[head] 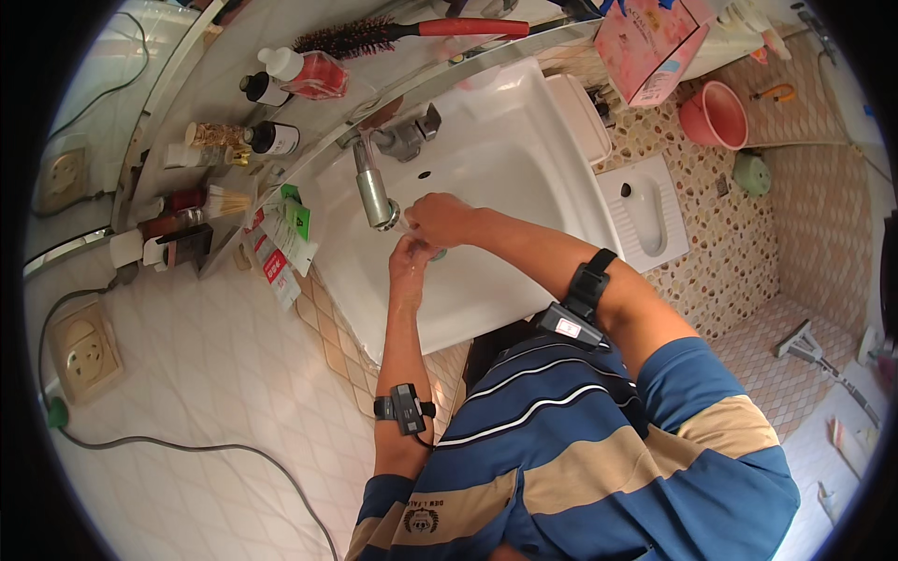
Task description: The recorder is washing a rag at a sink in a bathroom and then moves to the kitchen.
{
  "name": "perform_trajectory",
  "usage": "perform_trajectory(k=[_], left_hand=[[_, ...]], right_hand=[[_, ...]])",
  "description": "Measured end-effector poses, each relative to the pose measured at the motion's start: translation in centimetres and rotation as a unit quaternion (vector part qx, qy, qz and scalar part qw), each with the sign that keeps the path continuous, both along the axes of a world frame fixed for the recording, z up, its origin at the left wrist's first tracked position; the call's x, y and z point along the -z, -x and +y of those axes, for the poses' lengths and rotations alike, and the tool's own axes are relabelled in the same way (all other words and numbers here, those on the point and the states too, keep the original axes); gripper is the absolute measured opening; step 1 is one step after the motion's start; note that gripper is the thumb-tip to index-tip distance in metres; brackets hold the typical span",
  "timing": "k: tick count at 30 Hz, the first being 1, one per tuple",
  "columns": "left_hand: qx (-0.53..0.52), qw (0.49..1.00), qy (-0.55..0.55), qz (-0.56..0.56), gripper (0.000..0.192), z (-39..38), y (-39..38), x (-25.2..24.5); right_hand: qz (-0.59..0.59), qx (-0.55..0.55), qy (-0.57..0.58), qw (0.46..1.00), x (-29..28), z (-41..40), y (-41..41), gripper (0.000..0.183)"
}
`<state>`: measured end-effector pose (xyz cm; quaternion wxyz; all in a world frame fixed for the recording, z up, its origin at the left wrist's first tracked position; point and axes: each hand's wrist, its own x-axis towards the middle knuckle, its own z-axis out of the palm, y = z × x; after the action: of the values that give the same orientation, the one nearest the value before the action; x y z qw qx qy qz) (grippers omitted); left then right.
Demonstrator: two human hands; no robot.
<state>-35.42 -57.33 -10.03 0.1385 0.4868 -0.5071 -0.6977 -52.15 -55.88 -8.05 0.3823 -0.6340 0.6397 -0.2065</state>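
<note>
My left hand [410, 258] and my right hand [442, 219] meet over the white ceramic washbasin [505, 273], just beside the spout of the metal faucet [374, 191]. What looks like clear water falls from the spout onto the fingers. The fingers of both hands are bent and overlap, so whether anything lies between them is hidden. A small greenish round thing [440, 254] shows in the bowl behind my left hand, partly covered by it. The faucet's lever handle [426, 123] stands farther back.
A mirror shelf holds a red-handled hairbrush [470, 27], a red bottle [321, 75] and cotton swabs [228, 201]. A pink tissue box [649, 49] is at upper right. Beyond the basin are a squat toilet [649, 210] and a pink bucket [714, 116]. A cable [182, 442] hangs at left.
</note>
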Motion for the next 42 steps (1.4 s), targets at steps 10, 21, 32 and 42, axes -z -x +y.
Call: perform_trajectory(k=[10,21,32,42], left_hand=[[0.136,0.946,0.273,-0.105,0.027,-1.4,4.8,-1.8],[0.161,0.954,0.220,-0.129,0.018,-1.8,3.4,-5.0],[-0.017,0.984,0.178,-0.019,0.020,-0.1,-0.7,-7.3],[-0.191,0.976,0.081,0.069,0.020,1.1,-1.3,-5.8]], right_hand=[[-0.018,-0.009,0.060,0.998,-1.9,2.8,3.3,0.014],[-0.067,0.027,0.099,0.992,-2.1,4.2,5.3,0.021],[0.051,-0.068,0.056,0.995,-1.4,1.2,1.5,0.014],[-0.233,0.115,-0.186,0.948,-2.7,0.4,-2.5,0.030]])
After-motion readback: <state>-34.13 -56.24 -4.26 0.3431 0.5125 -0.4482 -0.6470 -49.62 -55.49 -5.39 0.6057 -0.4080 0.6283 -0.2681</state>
